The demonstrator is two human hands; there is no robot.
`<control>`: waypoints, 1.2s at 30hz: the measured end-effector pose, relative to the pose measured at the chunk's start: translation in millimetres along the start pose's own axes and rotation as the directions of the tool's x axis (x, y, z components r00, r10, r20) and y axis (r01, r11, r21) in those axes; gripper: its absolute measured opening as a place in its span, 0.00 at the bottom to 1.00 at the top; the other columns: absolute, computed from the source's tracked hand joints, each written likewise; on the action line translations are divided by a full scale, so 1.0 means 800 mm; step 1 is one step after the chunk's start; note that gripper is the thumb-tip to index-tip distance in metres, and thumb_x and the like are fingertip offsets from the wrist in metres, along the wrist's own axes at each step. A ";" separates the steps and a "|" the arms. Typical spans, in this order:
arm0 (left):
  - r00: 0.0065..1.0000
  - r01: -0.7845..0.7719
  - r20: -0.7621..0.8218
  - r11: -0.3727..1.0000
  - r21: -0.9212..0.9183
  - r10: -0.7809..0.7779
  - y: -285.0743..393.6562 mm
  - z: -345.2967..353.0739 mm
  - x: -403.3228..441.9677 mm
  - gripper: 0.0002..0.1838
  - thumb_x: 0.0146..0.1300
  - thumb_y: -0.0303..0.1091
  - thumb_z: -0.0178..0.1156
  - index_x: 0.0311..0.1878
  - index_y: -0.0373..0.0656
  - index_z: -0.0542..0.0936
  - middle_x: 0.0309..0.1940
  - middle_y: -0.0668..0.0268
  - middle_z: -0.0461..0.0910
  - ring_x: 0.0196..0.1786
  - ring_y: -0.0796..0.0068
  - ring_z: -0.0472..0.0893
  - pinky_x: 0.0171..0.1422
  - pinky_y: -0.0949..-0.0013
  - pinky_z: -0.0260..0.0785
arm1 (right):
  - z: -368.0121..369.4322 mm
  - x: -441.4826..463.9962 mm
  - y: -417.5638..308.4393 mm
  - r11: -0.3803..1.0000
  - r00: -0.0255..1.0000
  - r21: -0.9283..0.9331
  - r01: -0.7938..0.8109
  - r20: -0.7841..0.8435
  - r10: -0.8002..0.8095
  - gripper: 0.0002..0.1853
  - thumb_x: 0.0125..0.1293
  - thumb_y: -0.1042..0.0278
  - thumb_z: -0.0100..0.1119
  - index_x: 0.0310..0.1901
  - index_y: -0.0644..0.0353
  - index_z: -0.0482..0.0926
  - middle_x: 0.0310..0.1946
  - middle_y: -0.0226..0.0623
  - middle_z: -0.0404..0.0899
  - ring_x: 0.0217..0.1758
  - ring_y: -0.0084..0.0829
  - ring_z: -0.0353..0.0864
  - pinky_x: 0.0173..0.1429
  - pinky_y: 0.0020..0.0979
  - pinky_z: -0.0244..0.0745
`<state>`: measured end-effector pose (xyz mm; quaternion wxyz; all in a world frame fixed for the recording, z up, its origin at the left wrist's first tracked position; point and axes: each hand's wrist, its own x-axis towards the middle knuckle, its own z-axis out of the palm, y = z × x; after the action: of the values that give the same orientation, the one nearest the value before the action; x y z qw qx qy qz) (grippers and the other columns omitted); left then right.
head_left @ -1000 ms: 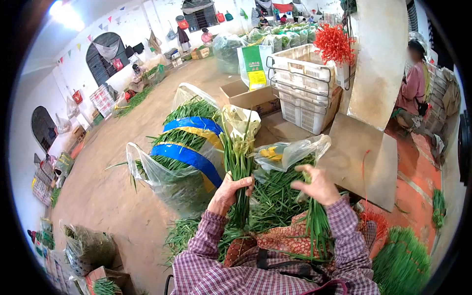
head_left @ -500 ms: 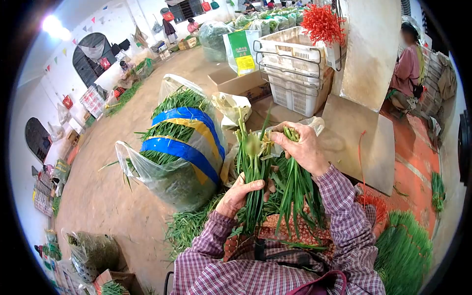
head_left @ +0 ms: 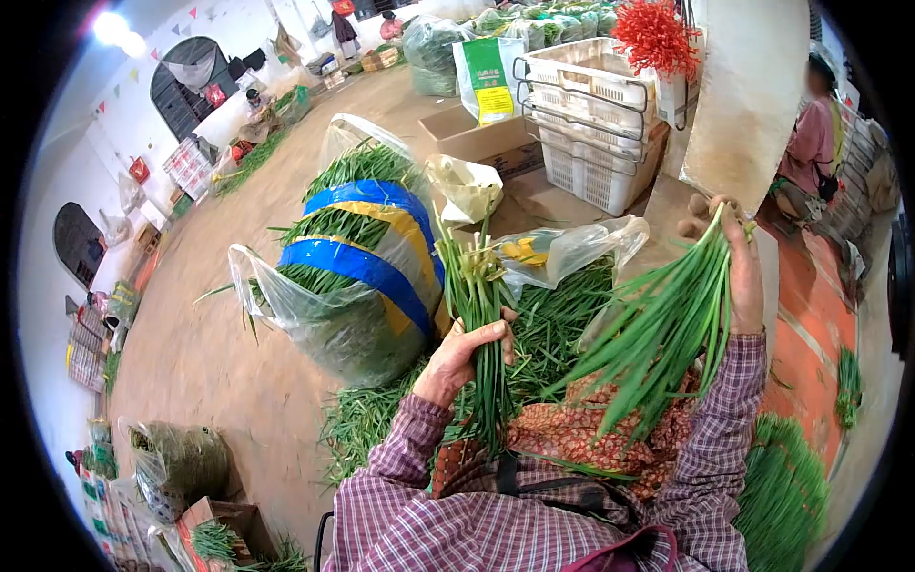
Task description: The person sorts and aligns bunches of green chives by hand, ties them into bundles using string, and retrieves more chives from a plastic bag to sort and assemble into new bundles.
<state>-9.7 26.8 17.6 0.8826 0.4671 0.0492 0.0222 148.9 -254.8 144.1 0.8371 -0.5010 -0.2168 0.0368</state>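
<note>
My left hand is wrapped round an upright bunch of garlic chives, its pale cut ends pointing up. Raised on the right, my right hand grips a second bunch of chives by the stem ends, and the long green leaves fan down to the left. Between the hands lies a heap of loose chives, with a clear plastic bag at its far side. A red patterned cloth covers my lap below the bunches.
A large plastic sack of greens with blue and yellow bands stands left of my hands. White crates and a cardboard box are ahead. Chives lie at lower right. A person in pink sits beyond.
My right hand has moved up and right, away from the left hand, carrying its chives, which now fan out. The left hand still holds its bunch. The view has shifted slightly.
</note>
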 end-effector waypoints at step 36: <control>0.995 -0.052 -0.075 0.990 0.131 0.062 -0.030 0.051 -0.007 0.12 0.67 0.39 0.62 0.45 0.42 0.74 0.31 0.72 0.75 0.31 0.82 0.75 0.34 0.76 0.69 | 0.119 -0.051 0.101 0.456 0.909 -0.801 0.387 0.415 -0.043 0.15 0.58 0.61 0.68 0.34 0.65 0.79 0.17 0.39 0.77 0.19 0.31 0.77 0.27 0.32 0.71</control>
<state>-10.9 -20.8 20.8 0.8470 0.5230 0.0720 0.0628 86.5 -147.9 100.5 0.4145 -0.8077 -0.4069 -0.1012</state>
